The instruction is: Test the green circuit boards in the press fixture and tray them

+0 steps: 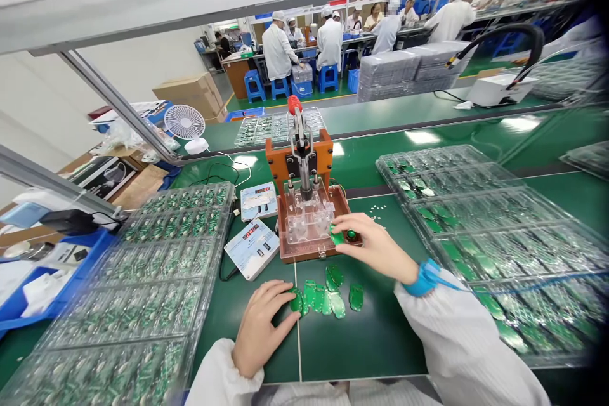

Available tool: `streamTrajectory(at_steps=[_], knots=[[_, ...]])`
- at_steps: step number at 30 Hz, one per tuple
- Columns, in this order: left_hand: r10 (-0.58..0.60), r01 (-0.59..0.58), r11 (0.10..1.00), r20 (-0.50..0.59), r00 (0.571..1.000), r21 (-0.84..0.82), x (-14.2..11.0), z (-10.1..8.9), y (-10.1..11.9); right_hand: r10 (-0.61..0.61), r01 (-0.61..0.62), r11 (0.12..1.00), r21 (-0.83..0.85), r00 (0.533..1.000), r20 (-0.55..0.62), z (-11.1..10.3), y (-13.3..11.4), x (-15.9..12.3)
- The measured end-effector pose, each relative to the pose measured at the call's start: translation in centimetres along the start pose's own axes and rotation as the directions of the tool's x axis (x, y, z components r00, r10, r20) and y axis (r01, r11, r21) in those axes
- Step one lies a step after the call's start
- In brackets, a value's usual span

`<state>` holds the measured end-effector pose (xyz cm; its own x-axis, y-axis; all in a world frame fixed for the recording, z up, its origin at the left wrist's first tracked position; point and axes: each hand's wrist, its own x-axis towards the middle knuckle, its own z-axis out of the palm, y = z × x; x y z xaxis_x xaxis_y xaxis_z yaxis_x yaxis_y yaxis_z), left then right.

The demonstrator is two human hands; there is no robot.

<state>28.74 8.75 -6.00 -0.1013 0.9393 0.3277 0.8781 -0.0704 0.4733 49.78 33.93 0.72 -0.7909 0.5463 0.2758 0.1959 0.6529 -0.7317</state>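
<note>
We pinched a green circuit board [337,238] with our right hand [375,247] beside the press jig [304,219], our curled left hand [264,330] touching loose green boards [316,297] at lower centre of the worktop [380,349]

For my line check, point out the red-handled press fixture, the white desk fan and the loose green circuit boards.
Red-handled press fixture [278,158]: head view, on its orange frame.
White desk fan [185,122]: head view, on the grille.
Loose green circuit boards [318,297]: head view, on a middle board.

Press fixture [307,219] ahead of right hand [375,247], plastic trays [495,247] both sides
</note>
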Motion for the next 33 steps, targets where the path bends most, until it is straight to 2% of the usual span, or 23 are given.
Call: streamTrajectory(at_steps=[5, 12, 15, 18, 22, 25, 29, 33], knots=[[-0.015, 0.015, 1.0, 0.007, 1.0, -0.016, -0.1, 0.1, 0.0, -0.112, 0.112, 0.993, -0.036, 0.994, -0.011, 1.5, 1.4, 3.8], [-0.047, 0.037, 0.981, -0.047, 0.998, -0.191, 0.7, -1.1, 0.7, -0.169, 0.169, 0.984, -0.048, 0.986, 0.003, 2.2, 2.0, 4.1], [0.012, -0.031, 0.978, -0.092, 0.996, -0.207, 2.6, -2.4, 1.4, -0.168, 0.168, 0.985, -0.049, 0.986, -0.003, 2.5, 2.1, 4.0], [0.106, -0.129, 0.98, -0.151, 0.983, -0.149, 5.6, -3.5, 1.8, -0.169, 0.169, 0.985, -0.048, 0.986, -0.01, 2.7, 2.3, 3.9], [0.17, -0.178, 0.984, -0.2, 0.965, -0.025, 10.1, -3.8, 0.7, -0.171, 0.17, 0.984, -0.047, 0.985, -0.025, 2.9, 2.7, 3.7], [0.201, -0.2, 0.98, -0.181, 0.963, 0.023, 12.8, -3.4, -0.6, -0.179, 0.177, 0.983, -0.05, 0.983, -0.044, 3.1, 2.9, 3.5], [0.244, -0.243, 0.97, -0.094, 0.965, 0.03, 14.4, -3.1, -1.6, -0.193, 0.189, 0.98, -0.059, 0.979, -0.063, 3.4, 3.1, 3.2], [0.224, -0.223, 0.974, -0.069, 0.972, 0.027, 14.5, -2.8, -1.9, -0.197, 0.192, 0.979, -0.074, 0.978, -0.069, 3.6, 3.2, 3.1]])
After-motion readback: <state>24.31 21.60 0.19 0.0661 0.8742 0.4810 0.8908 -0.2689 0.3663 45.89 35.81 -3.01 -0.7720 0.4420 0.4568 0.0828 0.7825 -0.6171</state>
